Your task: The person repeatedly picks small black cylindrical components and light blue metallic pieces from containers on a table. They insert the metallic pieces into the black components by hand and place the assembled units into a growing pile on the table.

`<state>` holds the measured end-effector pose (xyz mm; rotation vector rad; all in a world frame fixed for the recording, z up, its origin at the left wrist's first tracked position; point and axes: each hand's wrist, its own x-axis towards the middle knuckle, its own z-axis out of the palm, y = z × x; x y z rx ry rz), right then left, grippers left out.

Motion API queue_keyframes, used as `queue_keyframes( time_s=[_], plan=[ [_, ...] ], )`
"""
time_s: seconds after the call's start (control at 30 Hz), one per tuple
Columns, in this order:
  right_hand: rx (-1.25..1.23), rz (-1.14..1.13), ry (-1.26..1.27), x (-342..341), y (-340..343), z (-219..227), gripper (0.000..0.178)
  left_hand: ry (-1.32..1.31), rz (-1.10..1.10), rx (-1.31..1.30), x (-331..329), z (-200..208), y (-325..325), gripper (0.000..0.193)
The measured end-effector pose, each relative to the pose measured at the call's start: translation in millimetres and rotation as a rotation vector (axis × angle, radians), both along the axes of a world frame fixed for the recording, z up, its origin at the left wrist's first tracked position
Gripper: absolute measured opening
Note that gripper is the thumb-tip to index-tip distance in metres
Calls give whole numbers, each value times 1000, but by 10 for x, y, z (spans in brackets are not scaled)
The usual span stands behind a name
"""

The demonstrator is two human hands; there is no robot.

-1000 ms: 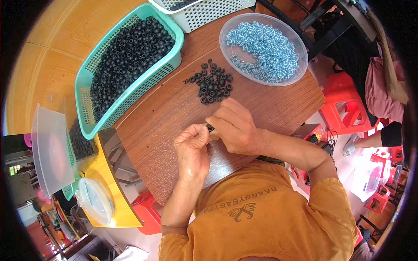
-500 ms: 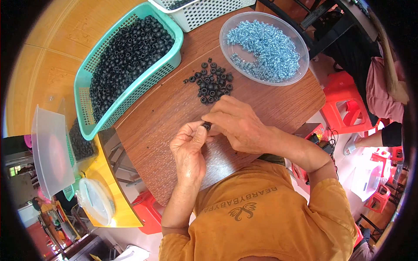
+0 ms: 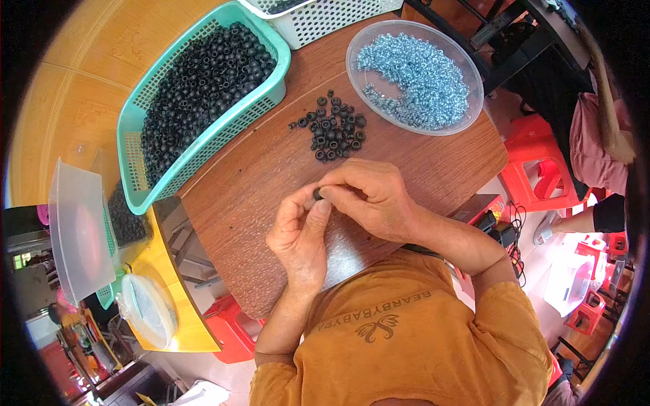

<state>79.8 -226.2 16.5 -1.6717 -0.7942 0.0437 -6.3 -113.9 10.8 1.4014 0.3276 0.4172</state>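
Between my two hands, just above the table, is a small round black piece [image 3: 317, 194]. The thumb and fingertips of my left hand [image 3: 301, 233] pinch it from the left. From the right, my right hand [image 3: 378, 199] meets it with thumb and index finger pressed together; anything else in that pinch is hidden. Beyond the hands lies a loose pile of black hollow beads or caps [image 3: 335, 132] on the brown wooden table [image 3: 237, 230]. At the far right of the table, a clear round tub [image 3: 412, 128] holds many small light-blue, ring-like pieces [image 3: 433, 74].
A turquoise basket [image 3: 213, 152] full of similar black pieces stands at the far left. Behind it is a white perforated basket [image 3: 318, 27]. Clear plastic containers [image 3: 81, 230] are on the yellow surface at left. Red stools [image 3: 538, 162] and another person's leg [image 3: 579, 222] show at right.
My right hand's fingers have shifted, with the thumb now against the black piece and the index finger above. The piece has turned slightly between my fingertips. The view has shifted slightly.
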Motion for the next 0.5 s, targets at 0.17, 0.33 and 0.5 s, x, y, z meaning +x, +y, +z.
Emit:
queue_keyframes(
  time_s=[0.17, 0.33, 0.5],
  plan=[
    [67, 5, 267, -89, 26, -4, 8, -9, 15, 45, -29, 23, 28, 22],
    [67, -3, 227, -82, 32, -9, 9, -51, 62, 12, 4, 79, -23, 24],
    [157, -11, 298, -162, 55, -12, 7, -125, 94, 155, -20, 32, 45, 22]
  ],
)
